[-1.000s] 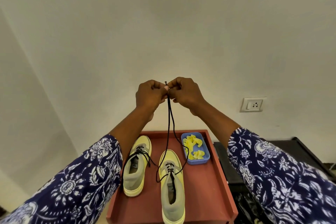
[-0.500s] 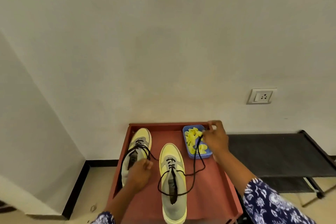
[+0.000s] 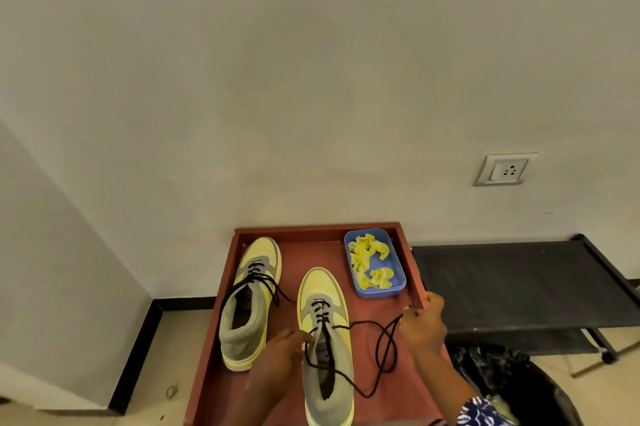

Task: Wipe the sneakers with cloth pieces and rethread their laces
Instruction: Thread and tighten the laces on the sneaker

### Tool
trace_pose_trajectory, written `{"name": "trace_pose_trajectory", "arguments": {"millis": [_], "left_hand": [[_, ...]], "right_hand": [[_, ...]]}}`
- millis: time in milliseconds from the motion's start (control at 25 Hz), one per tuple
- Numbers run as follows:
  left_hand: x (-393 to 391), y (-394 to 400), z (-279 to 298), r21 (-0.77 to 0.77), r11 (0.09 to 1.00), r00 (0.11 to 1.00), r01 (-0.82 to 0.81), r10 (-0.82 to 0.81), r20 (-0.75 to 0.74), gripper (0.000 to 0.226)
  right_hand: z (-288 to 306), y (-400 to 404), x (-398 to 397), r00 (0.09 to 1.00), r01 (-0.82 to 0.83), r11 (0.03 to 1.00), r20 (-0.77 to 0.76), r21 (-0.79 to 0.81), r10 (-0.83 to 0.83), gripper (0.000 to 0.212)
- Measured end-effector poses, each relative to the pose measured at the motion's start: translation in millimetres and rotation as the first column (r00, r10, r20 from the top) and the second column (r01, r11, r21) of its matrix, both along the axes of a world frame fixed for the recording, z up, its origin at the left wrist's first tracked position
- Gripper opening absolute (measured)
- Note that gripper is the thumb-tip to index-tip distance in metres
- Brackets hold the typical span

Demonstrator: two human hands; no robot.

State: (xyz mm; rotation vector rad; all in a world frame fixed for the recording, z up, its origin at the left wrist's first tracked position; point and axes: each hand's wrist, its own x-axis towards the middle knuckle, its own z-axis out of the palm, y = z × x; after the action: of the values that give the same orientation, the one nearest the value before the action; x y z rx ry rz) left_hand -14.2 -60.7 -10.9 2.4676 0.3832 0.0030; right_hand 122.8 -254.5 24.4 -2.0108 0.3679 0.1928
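Right hand (image 3: 423, 325) – grip pinching the loose end of the black lace (image 3: 383, 349), drawn out to the right of the near sneaker (image 3: 325, 346). Left hand (image 3: 282, 353) – fingers curling at that sneaker's left eyelet row, holding the lace there. Near sneaker lying mid-tabletop (image 3: 388, 394), only its lower eyelets laced. Risk, as judged: the slack loop beside the sneaker twisting or knotting if pulled fast. Second sneaker (image 3: 250, 301) sitting left of it, laced but untied. Blue tray (image 3: 375, 291) of yellow cloth pieces (image 3: 367, 261) beyond, clear of the lace.
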Motion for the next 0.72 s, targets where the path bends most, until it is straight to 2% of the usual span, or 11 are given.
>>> {"name": "trace_pose_trajectory", "arguments": {"millis": [160,280,360,400,480,520,640,720], "left_hand": [[9,6,-2,0.013,0.994,0.991,0.11,-0.11,0.081,0.017],[19,4,2,-0.083,0.992,0.989,0.099,-0.088,0.123,0.017],[30,1,7,-0.196,0.98,0.992,0.024,0.001,0.126,0.005],[37,-1,10,-0.228,0.973,0.99,-0.024,0.054,0.128,0.016],[48,-4,13,-0.268,0.959,0.981,-0.094,0.135,0.14,0.029],[52,-5,14,-0.281,0.953,0.976,-0.115,0.161,0.144,0.031],[57,-6,13,-0.306,0.937,0.967,-0.167,0.215,0.133,0.032],[58,-6,11,-0.327,0.922,0.959,-0.209,0.258,0.113,0.032]], "right_hand": [[-11,12,-13,0.999,-0.012,0.995,0.045,-0.097,0.017,0.041],[-12,24,-41,0.948,-0.297,0.95,0.093,-0.095,0.306,0.008],[-14,30,-61,0.837,-0.517,0.851,0.15,-0.095,0.526,0.021],[-14,34,-70,0.768,-0.61,0.782,0.15,-0.125,0.623,0.02],[-14,42,-76,0.652,-0.716,0.65,0.09,-0.256,0.753,0.021],[-16,45,-72,0.64,-0.722,0.615,0.031,-0.317,0.767,0.025],[-30,48,-48,0.662,-0.733,0.585,-0.165,-0.348,0.731,0.047],[-33,48,-34,0.604,-0.788,0.513,-0.272,-0.34,0.749,0.061]]}}
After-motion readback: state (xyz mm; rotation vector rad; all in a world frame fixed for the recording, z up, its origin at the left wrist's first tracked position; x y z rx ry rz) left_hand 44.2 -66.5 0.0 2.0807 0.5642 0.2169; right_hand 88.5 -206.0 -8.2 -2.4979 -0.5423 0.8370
